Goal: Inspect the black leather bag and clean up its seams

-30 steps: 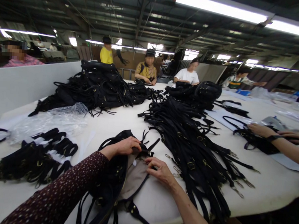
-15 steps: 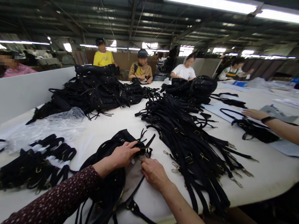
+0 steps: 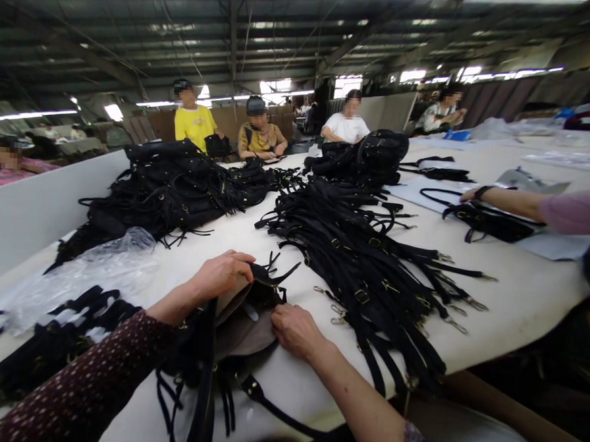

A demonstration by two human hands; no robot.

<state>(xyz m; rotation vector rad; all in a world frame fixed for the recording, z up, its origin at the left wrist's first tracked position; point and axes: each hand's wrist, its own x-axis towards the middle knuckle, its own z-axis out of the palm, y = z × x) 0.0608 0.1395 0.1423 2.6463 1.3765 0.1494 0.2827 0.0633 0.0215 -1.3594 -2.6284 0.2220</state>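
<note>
A black handbag (image 3: pixel 229 339) with a grey-brown lining lies open on the white table (image 3: pixel 513 305) in front of me. My left hand (image 3: pixel 220 275) grips the upper edge of the bag's mouth and holds it up, fingers curled over the rim. My right hand (image 3: pixel 294 330) rests at the lower edge of the opening, fingers bent and tucked into the lining. Loose black straps (image 3: pixel 261 394) from the bag trail toward me.
A long heap of black straps with metal clips (image 3: pixel 372 264) lies to the right. Piles of black bags (image 3: pixel 178 185) sit farther back, a plastic sheet (image 3: pixel 89 269) and more straps (image 3: pixel 56 334) to the left. A co-worker's arm (image 3: pixel 523 203) handles a bag at right; several people sit at the far end.
My left hand has lifted the bag's upper rim, opening the mouth wider. My right hand slid a little down and left into the lining. The view has dipped and shifted.
</note>
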